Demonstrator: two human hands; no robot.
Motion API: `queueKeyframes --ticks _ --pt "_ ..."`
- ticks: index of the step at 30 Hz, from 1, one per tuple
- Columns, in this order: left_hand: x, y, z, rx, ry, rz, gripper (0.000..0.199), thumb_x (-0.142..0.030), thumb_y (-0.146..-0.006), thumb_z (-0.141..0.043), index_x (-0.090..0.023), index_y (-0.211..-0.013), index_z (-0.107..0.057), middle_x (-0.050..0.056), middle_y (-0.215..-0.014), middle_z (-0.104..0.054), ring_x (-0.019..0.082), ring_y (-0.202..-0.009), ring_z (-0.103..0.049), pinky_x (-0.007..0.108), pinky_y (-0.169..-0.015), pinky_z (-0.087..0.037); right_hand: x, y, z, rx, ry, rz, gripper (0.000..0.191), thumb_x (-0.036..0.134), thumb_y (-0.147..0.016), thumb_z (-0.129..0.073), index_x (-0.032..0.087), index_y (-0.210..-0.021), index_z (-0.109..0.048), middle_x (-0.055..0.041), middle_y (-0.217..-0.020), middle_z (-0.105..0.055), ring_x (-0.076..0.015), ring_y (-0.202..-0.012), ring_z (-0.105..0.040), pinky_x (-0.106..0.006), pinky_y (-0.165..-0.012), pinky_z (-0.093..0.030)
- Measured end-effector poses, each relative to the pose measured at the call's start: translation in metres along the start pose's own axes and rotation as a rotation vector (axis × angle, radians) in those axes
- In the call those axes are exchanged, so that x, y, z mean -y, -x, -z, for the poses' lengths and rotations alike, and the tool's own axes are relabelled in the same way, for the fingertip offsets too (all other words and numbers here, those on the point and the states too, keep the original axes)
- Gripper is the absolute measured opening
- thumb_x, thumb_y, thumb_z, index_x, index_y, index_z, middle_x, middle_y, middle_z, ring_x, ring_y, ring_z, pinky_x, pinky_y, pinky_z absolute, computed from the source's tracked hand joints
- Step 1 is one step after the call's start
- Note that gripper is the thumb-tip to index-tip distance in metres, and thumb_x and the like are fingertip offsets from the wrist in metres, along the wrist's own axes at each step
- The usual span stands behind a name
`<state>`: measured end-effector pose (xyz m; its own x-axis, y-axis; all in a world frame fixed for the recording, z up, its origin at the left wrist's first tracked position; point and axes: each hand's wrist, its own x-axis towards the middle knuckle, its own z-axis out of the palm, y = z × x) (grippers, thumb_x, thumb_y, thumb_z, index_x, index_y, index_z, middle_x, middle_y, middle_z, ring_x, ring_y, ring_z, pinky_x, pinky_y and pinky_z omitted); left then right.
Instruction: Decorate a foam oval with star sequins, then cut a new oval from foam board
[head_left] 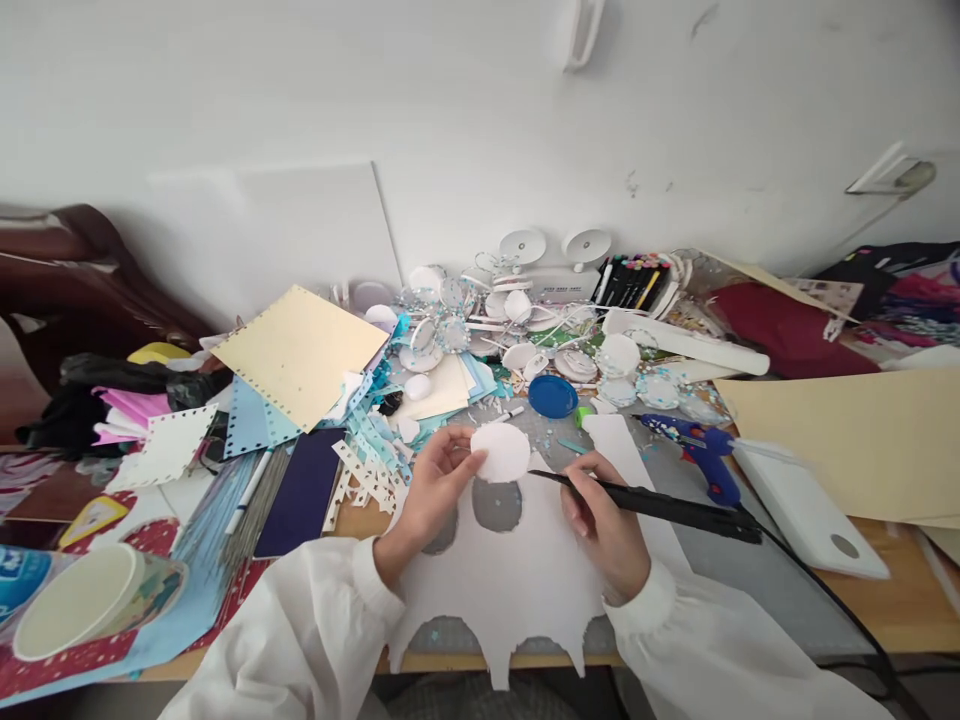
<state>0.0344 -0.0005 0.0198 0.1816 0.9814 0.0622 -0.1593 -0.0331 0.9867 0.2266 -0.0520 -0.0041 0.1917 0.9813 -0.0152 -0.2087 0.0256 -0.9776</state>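
My left hand pinches a white disc, which looks like foam or thick paper, between thumb and fingers. My right hand is closed around a long black tool with a thin pointed tip. That tip is close to the disc's right edge; whether it touches, I cannot tell. Beneath both hands lies a white sheet with round holes cut through it and scalloped cutouts along its near edge. One hole sits just below the disc, and grey mat shows through the holes.
Behind my hands are a blue round lid and a heap of white discs and beaded pieces. To the right lie a blue glue gun and a white box. Paper strips, cream sheets and a tub are leftward.
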Motion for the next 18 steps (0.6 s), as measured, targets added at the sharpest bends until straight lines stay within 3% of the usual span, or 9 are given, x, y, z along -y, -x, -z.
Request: queueKeyframes --ticks 2,5,9,12,15,18 --pt "-0.008 0.009 0.0 0.025 -0.022 -0.001 0.03 -0.036 -0.076 -0.068 -0.017 -0.096 -0.056 0.002 -0.088 -0.061 0.011 -0.076 -0.059 0.024 -0.069 -0.05 0.0 -0.001 0.0 0.007 0.043 0.023 0.02 0.041 -0.085 -0.057 0.021 -0.085 -0.056 0.0085 -0.046 -0.043 -0.006 -0.036 -0.032 -0.017 -0.033 -0.02" --pt "-0.016 0.025 -0.002 0.061 -0.11 -0.02 0.027 -0.034 -0.079 -0.066 -0.018 -0.098 -0.057 0.003 -0.09 -0.062 0.012 -0.078 -0.06 0.024 -0.07 -0.051 0.0 -0.002 0.002 0.139 0.144 0.083 0.022 0.041 -0.085 -0.058 0.02 -0.092 -0.062 0.0048 -0.052 -0.051 -0.0082 -0.04 -0.041 -0.019 -0.035 -0.026" --pt "-0.017 0.042 -0.007 0.111 -0.283 -0.049 0.027 -0.036 -0.083 -0.06 -0.019 -0.103 -0.055 0.006 -0.095 -0.063 0.014 -0.082 -0.062 0.029 -0.074 -0.054 0.002 -0.003 0.006 0.28 0.254 0.156 0.016 0.035 -0.076 -0.069 0.02 -0.079 -0.067 0.0028 -0.05 -0.056 -0.0112 -0.044 -0.05 -0.022 -0.04 -0.037" --pt "-0.016 0.057 -0.003 0.155 -0.489 -0.091 0.042 -0.039 -0.085 -0.056 -0.023 -0.123 -0.044 0.009 -0.11 -0.058 0.018 -0.095 -0.061 0.038 -0.085 -0.054 0.002 -0.002 0.009 0.223 0.245 0.191 0.016 0.034 -0.074 -0.071 0.019 -0.073 -0.066 0.0027 -0.049 -0.055 -0.0117 -0.045 -0.051 -0.022 -0.041 -0.038" --pt "-0.016 0.079 0.01 0.24 -0.849 -0.142 0.072 -0.042 -0.078 -0.065 -0.025 -0.137 -0.028 0.014 -0.132 -0.046 0.028 -0.122 -0.046 0.052 -0.102 -0.042 -0.004 -0.003 0.011 0.105 0.192 0.248 0.019 0.038 -0.083 -0.06 0.02 -0.08 -0.061 0.0057 -0.047 -0.047 -0.0098 -0.04 -0.044 -0.022 -0.038 -0.034" --pt "-0.016 0.102 0.02 0.311 -1.143 -0.137 0.085 -0.043 -0.064 -0.076 -0.021 -0.135 -0.035 0.014 -0.135 -0.046 0.036 -0.126 -0.039 0.06 -0.106 -0.032 -0.009 -0.007 0.011 0.025 0.162 0.328 0.018 0.039 -0.089 -0.051 0.022 -0.084 -0.055 0.0074 -0.049 -0.04 -0.0091 -0.04 -0.04 -0.022 -0.038 -0.033"
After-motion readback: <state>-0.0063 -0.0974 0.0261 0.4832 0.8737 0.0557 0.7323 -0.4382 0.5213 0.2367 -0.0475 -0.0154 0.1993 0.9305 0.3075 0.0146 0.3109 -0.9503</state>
